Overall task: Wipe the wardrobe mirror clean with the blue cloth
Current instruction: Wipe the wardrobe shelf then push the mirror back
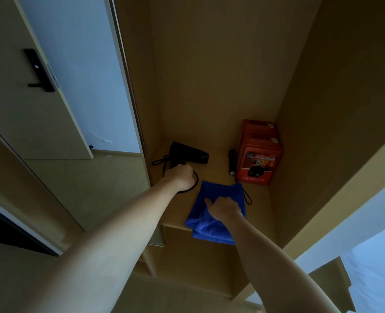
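A blue cloth (216, 194) lies on the wooden wardrobe shelf (218, 168), its near end hanging over the shelf's front edge. My right hand (225, 208) rests on top of it, fingers curled into the bunched fabric and thumb pointing left. Further left, my left hand (180, 177) grips the handle of a black hair dryer (191, 152) lying on the same shelf. The wardrobe mirror (78, 71) is the tall panel on the left; it reflects a pale door with a black lock.
Two stacked orange boxes (259, 163) stand in the shelf's back right corner, with a black flashlight (232, 162) beside them. The dryer's black cord (194, 181) loops near my left hand. Wardrobe walls close in on both sides.
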